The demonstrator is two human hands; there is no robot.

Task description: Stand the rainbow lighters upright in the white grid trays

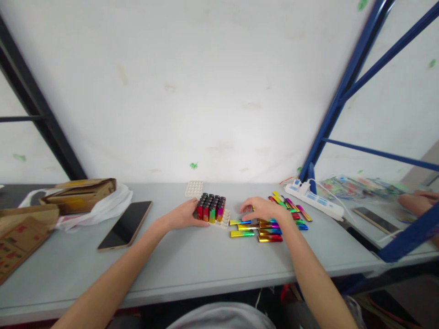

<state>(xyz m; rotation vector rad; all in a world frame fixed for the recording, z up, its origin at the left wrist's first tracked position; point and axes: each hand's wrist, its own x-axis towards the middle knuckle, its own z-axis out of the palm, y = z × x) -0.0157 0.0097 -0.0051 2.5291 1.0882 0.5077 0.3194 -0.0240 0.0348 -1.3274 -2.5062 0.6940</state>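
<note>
White tray (225, 220) mid-desk with upright lighters (211, 208), left hand (183, 215) clamping its left end, right hand (262, 208) palm-down over loose lighters (242, 234), fingers bent, can't tell if gripping; red print on cardboard (25, 235) unreadable.

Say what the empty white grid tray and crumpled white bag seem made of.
The empty white grid tray looks like matte moulded plastic, perhaps pulp, given its regular cells. The crumpled white bag seems slightly glossy plastic film, given thin folds.
</note>
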